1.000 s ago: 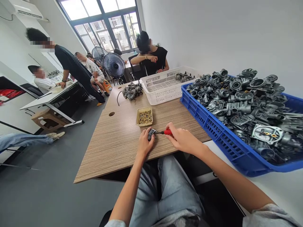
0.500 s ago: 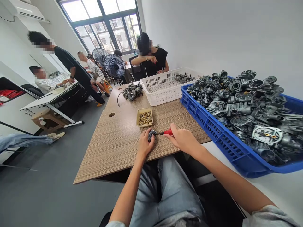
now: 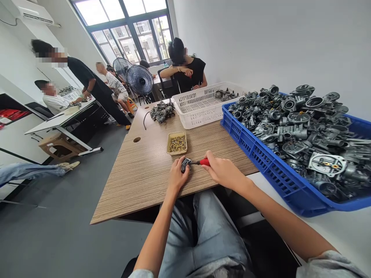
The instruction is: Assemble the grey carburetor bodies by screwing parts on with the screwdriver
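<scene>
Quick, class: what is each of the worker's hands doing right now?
Left hand: closed around a small metal part.
Right hand: closed on a red-handled screwdriver, tip at the part.

Person's clothing noted: light grey short sleeves at both upper arms — forearms bare; faded light-blue denim jeans, creased at the lap.

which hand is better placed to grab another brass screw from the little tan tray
Left, probably. The left hand holds the small grey metal part just below the small tan tray of brass screws, while the right hand is occupied gripping the red-handled screwdriver.
</scene>
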A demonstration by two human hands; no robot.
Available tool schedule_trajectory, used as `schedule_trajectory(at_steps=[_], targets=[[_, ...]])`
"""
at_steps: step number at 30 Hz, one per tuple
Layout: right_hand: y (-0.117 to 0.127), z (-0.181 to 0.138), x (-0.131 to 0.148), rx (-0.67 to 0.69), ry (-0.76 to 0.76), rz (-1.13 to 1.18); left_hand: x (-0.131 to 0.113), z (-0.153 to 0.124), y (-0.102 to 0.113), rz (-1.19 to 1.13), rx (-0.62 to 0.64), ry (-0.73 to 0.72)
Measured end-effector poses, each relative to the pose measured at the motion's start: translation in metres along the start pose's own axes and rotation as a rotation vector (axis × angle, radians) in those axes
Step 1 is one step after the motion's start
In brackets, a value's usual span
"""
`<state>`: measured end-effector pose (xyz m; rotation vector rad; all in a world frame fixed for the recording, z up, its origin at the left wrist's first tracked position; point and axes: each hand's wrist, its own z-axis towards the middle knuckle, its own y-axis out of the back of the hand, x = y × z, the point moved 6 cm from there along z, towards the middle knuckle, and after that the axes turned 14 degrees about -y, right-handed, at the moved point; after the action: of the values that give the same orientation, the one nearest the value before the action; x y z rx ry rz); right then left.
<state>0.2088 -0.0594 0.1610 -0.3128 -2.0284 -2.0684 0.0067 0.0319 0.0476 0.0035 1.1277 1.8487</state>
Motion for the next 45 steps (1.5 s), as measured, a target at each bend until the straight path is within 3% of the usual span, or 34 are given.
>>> schedule_trajectory(at_steps=[3,8,11,16,25,28,33,41,45], targets=[[0.001,0.002,0.001,-0.041,-0.103,-0.141,0.0,0.0,0.0,-0.005,-0.002,-0.002],[0.001,0.006,-0.004,-0.075,-0.169,-0.17,0.001,0.0,0.0,-0.006,-0.003,-0.001],[0.002,0.005,-0.008,-0.063,-0.119,-0.077,0.002,-0.001,-0.001,-0.009,-0.005,-0.001],[0.005,-0.001,-0.003,0.008,0.1,0.166,0.002,-0.001,-0.001,-0.021,-0.01,0.001],[-0.004,0.002,0.003,-0.102,-0.132,-0.151,0.002,-0.001,-0.002,-0.024,-0.012,-0.001],[-0.003,0.001,0.001,-0.102,-0.103,-0.081,0.002,-0.001,-0.002,-0.029,-0.013,-0.007],[0.002,-0.002,-0.001,-0.016,0.075,0.126,0.002,0.0,-0.001,-0.021,-0.015,-0.012],[-0.003,0.003,0.0,-0.077,-0.134,-0.142,0.001,0.0,0.0,-0.009,-0.01,-0.004],[-0.002,-0.001,0.003,-0.066,-0.05,-0.022,0.001,0.0,0.0,-0.013,-0.017,-0.008]])
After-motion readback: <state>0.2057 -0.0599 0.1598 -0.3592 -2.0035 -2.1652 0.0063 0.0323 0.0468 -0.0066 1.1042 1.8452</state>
